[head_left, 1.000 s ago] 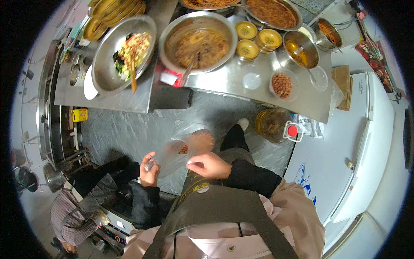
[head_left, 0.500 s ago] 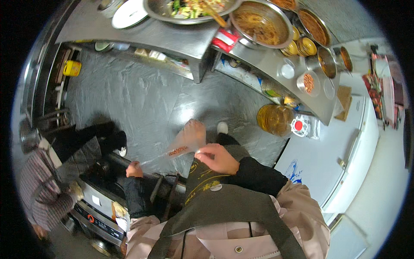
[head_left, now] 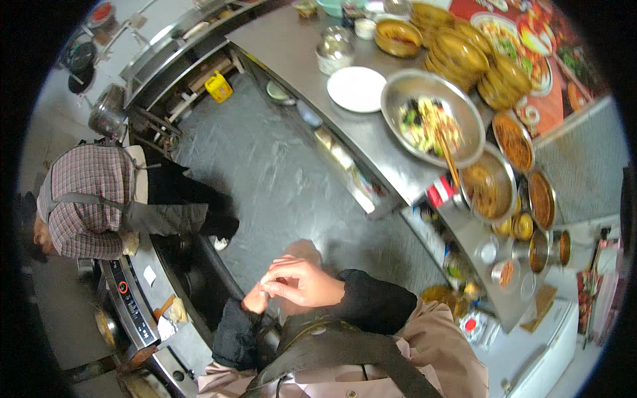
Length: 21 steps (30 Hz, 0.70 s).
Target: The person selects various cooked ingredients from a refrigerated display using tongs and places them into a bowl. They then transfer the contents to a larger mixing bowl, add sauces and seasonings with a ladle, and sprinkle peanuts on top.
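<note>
My left hand (head_left: 254,300) and my right hand (head_left: 310,284) meet in front of my apron. The right fingers curl over the left ones, and both hands are closed at the neck of a clear plastic bag. A puffed, see-through part of the bag (head_left: 304,249) shows just beyond my right knuckles. My hands hide the rest of the bag, and the small reddish-brown bits inside it cannot be made out.
A steel counter (head_left: 378,156) bears a white plate (head_left: 356,89), a large bowl of mixed vegetables (head_left: 430,126), a sauce bowl (head_left: 490,187) and stacked brown bowls (head_left: 458,56). At left a co-worker (head_left: 93,189) bends beside a stove (head_left: 126,298). A white freezer (head_left: 541,351) stands at right.
My hands have come together; before, they stretched the bag out between them. The view has swung up and to the left, bringing more of the counter and the co-worker into sight.
</note>
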Tool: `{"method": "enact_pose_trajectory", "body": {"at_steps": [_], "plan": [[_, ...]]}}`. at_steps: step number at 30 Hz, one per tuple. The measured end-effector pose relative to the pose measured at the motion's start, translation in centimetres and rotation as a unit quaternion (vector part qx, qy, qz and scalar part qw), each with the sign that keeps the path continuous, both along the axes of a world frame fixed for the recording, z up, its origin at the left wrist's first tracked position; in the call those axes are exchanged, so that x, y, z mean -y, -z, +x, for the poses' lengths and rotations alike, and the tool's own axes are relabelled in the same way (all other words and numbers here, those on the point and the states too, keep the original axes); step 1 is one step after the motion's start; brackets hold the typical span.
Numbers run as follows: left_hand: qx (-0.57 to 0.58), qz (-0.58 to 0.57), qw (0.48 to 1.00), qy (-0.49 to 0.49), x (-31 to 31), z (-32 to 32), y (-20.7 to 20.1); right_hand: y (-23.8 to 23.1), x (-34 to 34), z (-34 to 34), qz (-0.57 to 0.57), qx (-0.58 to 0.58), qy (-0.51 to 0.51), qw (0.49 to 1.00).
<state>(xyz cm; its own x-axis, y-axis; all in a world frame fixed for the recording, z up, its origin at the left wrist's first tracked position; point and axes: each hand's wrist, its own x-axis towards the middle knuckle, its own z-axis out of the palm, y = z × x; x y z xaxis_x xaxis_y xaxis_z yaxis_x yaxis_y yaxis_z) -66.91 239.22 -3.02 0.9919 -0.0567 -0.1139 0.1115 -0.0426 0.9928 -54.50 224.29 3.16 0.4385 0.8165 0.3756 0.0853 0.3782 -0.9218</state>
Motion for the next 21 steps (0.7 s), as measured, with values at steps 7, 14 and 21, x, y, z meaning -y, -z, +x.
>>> {"method": "enact_pose_trajectory", "body": {"at_steps": [7, 14, 21], "plan": [[-0.063, -0.122, 0.965, -0.222, -7.3, 7.2, 2.9, 0.1, -11.8, 12.8, -0.038, -0.186, 0.069, 0.979], [-0.026, -0.197, 0.958, -0.206, -18.5, 18.0, -0.9, -0.4, -7.4, 25.4, -0.225, 0.051, 0.314, 0.921], [-0.047, -0.134, 0.960, -0.239, -29.7, 30.4, -3.5, -1.7, 1.9, 36.3, -0.479, -0.024, 0.566, 0.671]]}}
